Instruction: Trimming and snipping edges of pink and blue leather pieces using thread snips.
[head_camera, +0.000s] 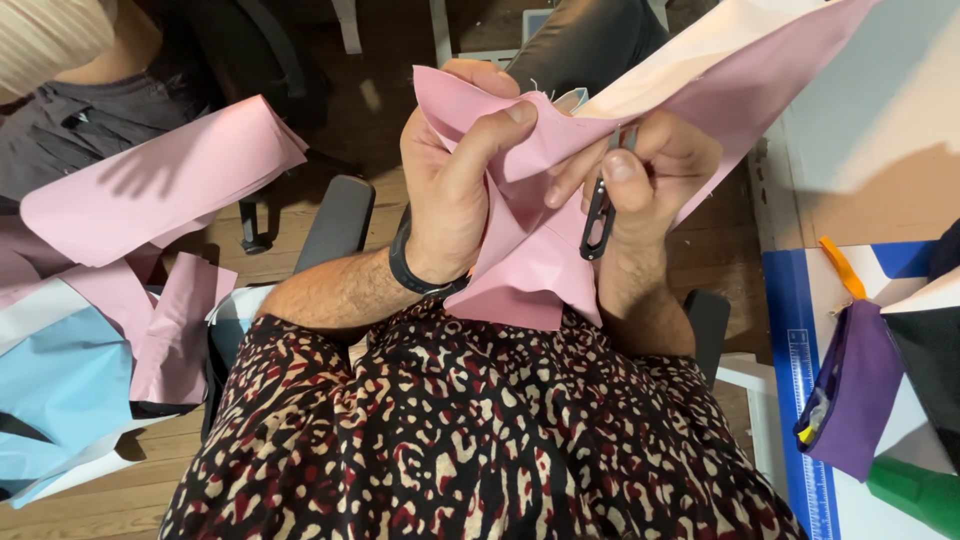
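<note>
My left hand (450, 190) pinches a fold of pink fabric (530, 265), thumb pressed on top of the cloth; a black band circles its wrist. My right hand (655, 165) grips small black thread snips (598, 215) and also touches the same pink fabric, which stretches up to the right with a pale underside. Both hands are held close together over my lap, above my patterned dark garment (470, 440). The tips of the snips are hidden in the fabric fold.
More pink fabric (160, 185) and light blue fabric (60, 380) are heaped at left over a chair. A table at right carries a blue cutting mat (800, 380), a purple pouch (860, 385) and a green item (915, 490). Another person sits at top left.
</note>
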